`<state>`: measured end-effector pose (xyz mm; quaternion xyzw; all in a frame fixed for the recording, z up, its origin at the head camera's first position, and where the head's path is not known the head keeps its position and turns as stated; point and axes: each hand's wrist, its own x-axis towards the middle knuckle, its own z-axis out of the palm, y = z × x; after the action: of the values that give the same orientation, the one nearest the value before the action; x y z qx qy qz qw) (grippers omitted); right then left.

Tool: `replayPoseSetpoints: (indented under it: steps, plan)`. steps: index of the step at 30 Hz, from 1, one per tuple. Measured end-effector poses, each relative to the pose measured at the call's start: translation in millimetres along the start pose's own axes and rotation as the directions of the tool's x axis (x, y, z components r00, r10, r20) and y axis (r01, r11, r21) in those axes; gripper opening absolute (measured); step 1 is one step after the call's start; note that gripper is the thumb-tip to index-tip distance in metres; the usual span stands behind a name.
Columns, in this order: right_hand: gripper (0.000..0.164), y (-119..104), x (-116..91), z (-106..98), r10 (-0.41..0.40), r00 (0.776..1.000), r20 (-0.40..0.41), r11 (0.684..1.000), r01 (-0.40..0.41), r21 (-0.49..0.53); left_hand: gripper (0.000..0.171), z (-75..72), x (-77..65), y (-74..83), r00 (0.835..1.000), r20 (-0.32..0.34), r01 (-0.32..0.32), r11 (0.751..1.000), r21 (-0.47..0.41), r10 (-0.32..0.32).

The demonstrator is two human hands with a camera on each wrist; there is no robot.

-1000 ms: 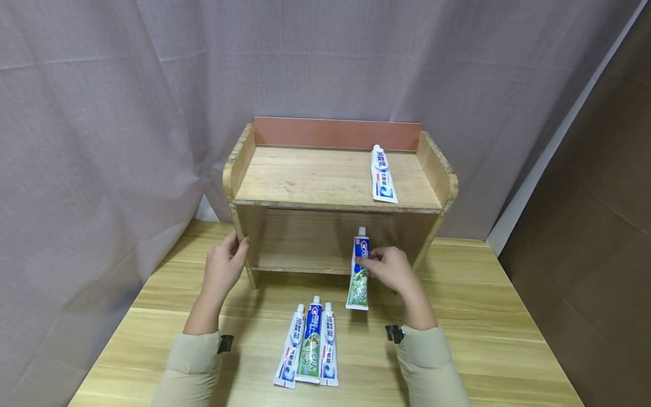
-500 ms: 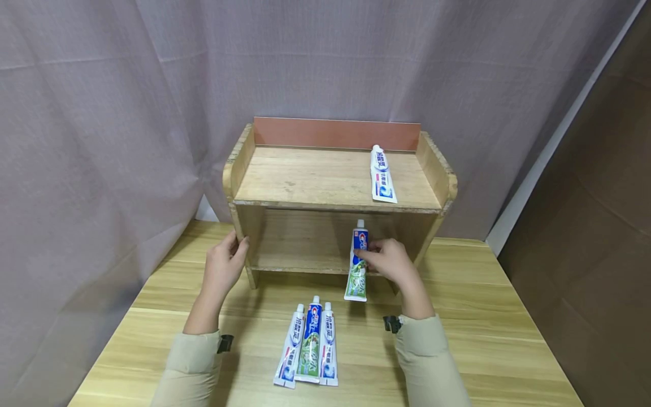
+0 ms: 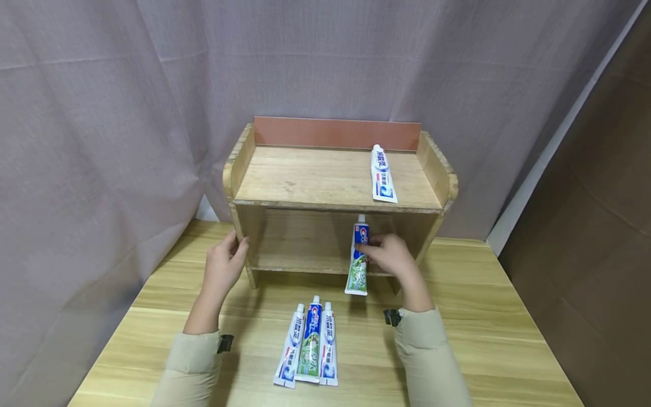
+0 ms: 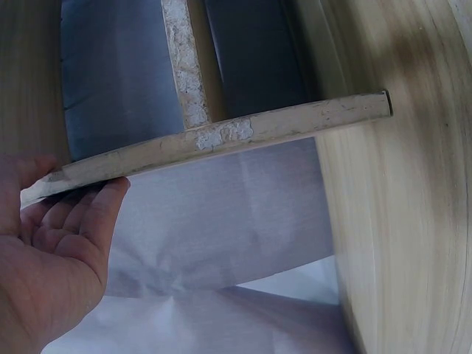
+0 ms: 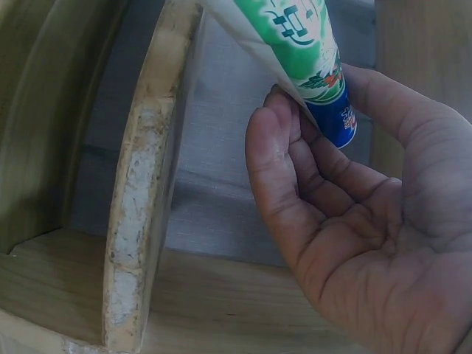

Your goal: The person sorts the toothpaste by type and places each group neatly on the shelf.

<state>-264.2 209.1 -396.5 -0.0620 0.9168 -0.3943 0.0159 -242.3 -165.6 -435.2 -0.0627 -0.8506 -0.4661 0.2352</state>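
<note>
Grey curtain and brown cloth around a wood-grain table
The table has a light, yellowish top with streaked grain. A creased grey curtain hangs behind its far edge and runs down along its left edge; a small white patch shows at the far left corner. Brown cloth lines the right edge, a pale strip meeting the far right corner.
</note>
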Motion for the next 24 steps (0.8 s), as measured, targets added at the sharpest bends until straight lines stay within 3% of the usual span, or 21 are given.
replayPoseSetpoints:
  steps: [11, 24]
  plan:
    - [0.038, -0.6, 8.8, -3.1, 0.036, 0.999, 0.009, 0.999, -0.036, 0.002, 0.029, -0.6, 0.2, 1.0, 1.0, -0.006, -0.003, 1.0, -0.008, 0.003]
    - [0.037, 4.4, 23.5, -8.8, 0.009, 1.0, 0.002, 0.999, -0.009, -0.034, 0.031, 0.7, -0.2, -0.2, 1.0, -0.008, -0.018, 1.0, -0.012, 0.018]
